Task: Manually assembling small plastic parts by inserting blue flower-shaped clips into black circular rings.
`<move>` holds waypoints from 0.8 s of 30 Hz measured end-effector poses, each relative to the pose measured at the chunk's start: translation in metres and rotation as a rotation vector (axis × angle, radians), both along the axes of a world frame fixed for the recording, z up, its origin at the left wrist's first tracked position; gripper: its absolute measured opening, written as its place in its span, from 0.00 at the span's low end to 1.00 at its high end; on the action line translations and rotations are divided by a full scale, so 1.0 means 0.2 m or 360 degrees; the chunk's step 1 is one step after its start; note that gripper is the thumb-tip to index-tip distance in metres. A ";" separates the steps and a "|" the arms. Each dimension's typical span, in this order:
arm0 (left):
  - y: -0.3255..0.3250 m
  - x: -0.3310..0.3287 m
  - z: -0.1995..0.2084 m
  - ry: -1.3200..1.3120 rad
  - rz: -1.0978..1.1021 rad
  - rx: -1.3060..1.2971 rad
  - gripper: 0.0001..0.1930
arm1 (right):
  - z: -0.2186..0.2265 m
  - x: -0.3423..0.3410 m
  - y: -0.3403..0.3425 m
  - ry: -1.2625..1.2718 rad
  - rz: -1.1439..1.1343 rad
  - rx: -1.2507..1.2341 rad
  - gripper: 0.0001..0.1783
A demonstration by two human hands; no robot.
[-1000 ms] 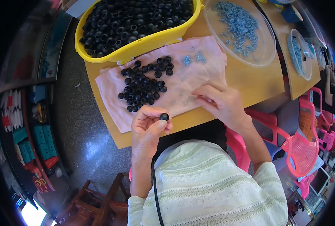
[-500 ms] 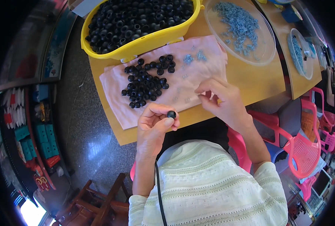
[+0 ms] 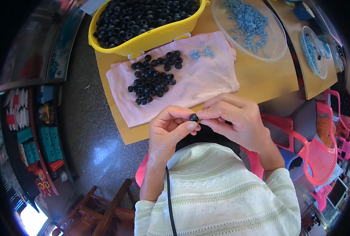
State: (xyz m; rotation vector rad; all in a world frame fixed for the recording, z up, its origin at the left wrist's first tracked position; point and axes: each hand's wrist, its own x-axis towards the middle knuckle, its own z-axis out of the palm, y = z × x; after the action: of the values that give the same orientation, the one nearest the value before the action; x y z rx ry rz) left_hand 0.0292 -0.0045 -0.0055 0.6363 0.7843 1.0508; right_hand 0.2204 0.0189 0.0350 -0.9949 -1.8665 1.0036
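My left hand [image 3: 166,128] pinches a small round black cap-like piece with a hole [image 3: 193,117] between thumb and fingers, just off the table's near edge. My right hand [image 3: 236,120] meets it from the right, thumb and forefinger pressed together at the piece; whatever they grip is too small to make out. Beyond my hands, a pink cloth [image 3: 120,106] carries a cluster of similar black pieces [image 3: 153,80]. Tiny light-blue pieces [image 3: 208,51] lie in small heaps on the cloth's right side, with a few pale ones scattered nearer to me.
A yellow tub [image 3: 159,39] full of black pieces stands at the table's far side. Right of it lies a clear round dish [image 3: 280,45] with blue pieces. Another dish [image 3: 323,69] sits on the adjoining table. Pink chairs [image 3: 320,161] stand right, a wooden chair [image 3: 104,208] lower left.
My right hand has come from over the cloth's near right corner down to the black piece. My left hand has shifted slightly right, still holding that piece. Both hands now meet.
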 end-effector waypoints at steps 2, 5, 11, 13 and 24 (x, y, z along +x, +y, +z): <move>0.00 0.00 -0.01 -0.0033 -0.0022 -0.0013 0.08 | 0.00 0.00 0.00 -0.0097 -0.0038 0.0197 0.09; 0.00 -0.01 0.01 -0.0038 -0.0085 -0.0010 0.09 | 0.02 0.00 0.00 -0.0087 0.0034 0.0132 0.09; 0.00 -0.04 -0.01 -0.0045 -0.0213 -0.0101 0.09 | 0.00 0.00 0.02 -0.0073 0.0120 -0.0091 0.10; 0.01 -0.05 -0.02 -0.0048 -0.0219 -0.0097 0.09 | 0.00 0.00 0.03 -0.0043 0.0146 -0.0111 0.10; 0.02 -0.08 -0.04 -0.0619 -0.0450 -0.0456 0.10 | -0.03 -0.02 0.10 0.0369 0.0268 -0.0960 0.09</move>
State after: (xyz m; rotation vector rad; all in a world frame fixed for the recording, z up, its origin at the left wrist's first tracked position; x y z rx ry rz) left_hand 0.0130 0.0000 -0.0136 0.2731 0.4744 0.7518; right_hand 0.2174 0.0396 0.0298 -1.0060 -1.4969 1.7679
